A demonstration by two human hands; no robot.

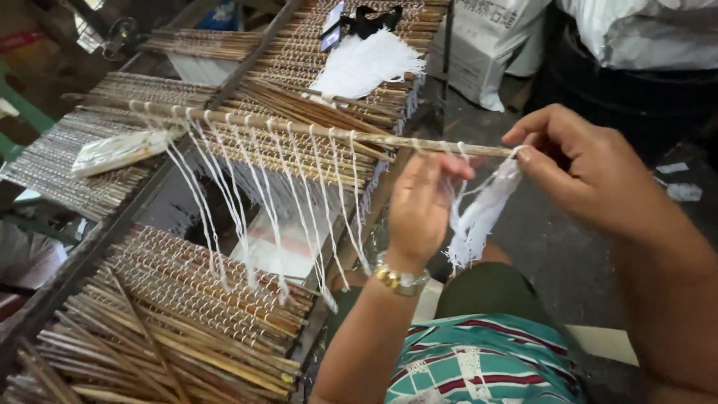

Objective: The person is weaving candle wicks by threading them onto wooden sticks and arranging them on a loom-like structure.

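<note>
While left hand [420,206] steadies stick [314,129]; right hand [576,168] pinches white threads [482,213].

Lying at upper centre on the woven stick mats [299,52]: a bundle of white tassels [366,63] with a black strap [374,19] just above. Resting on the left mat: a flat packet in clear wrap [120,150]. Stacked at lower left: loose brown sticks [149,352]; standing at upper right: pale sacks [486,45].

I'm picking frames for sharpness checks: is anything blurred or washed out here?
Head view: left hand and right hand slightly motion-soft; white threads and tassel bundle nearly blown out; bamboo sticks reasonably sharp; top left corner dim.
</note>
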